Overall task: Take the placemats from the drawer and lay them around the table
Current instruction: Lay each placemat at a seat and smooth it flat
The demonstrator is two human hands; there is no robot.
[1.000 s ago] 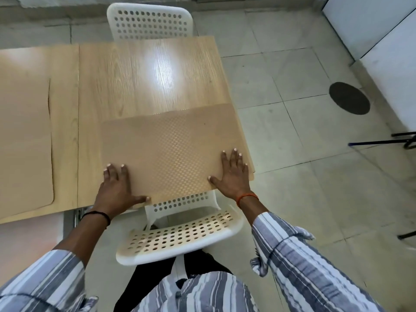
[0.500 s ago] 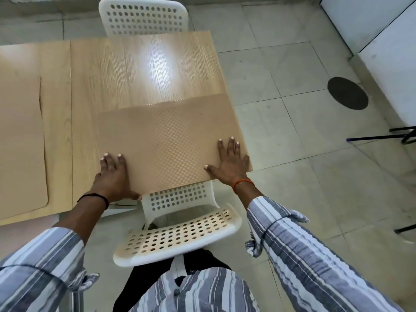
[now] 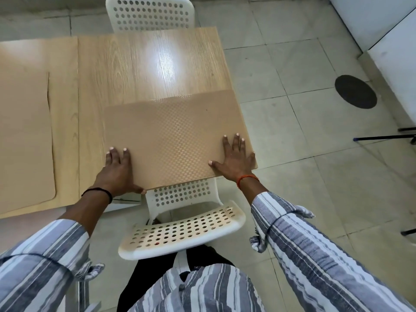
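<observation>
A tan woven placemat (image 3: 175, 136) lies on the near right end of the wooden table (image 3: 157, 59), its near edge along the table's edge. My left hand (image 3: 117, 170) lies on its near left corner, fingers straight on top and thumb against the near edge. My right hand (image 3: 236, 161) presses flat on the near right corner with fingers spread. A second, smooth tan placemat (image 3: 24, 136) lies flat at the left end of the table.
A white perforated chair (image 3: 180, 230) stands between me and the table, and another (image 3: 149, 14) at the far side. On the tiled floor to the right are a black round disc (image 3: 355, 91), white cabinets (image 3: 394, 41) and dark thin legs (image 3: 382, 138).
Both hands stay flat on the woven placemat's near corners. The mat has hardly shifted on the table; my view has moved a little.
</observation>
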